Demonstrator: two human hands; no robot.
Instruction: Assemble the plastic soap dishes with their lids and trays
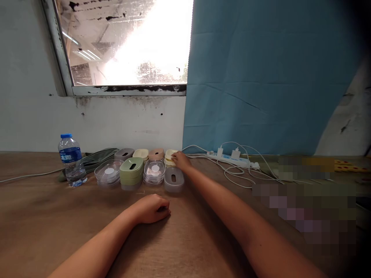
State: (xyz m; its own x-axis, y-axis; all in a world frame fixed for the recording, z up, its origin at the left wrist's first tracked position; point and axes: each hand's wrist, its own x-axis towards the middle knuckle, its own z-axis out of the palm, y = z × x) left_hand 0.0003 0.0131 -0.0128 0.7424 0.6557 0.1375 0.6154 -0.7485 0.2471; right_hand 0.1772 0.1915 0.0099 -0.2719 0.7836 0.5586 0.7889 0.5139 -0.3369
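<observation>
The right hand (181, 160) partly hides a pale yellow container (168, 157) at centre; whether it grasps it, I cannot tell. The left hand (152, 208), loosely closed, lies over the brown tabletop (185, 251), lower centre. Pixelated blocks (319, 216) mask lower right; glare whitens the upper-left window (130, 46).

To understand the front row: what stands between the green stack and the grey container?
In the head view, clear stacked containers stand between them.

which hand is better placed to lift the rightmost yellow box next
The right, I'd say: the right hand has its fingers at the yellow box, while the left hand is low in front, with the grey box in between.
</observation>
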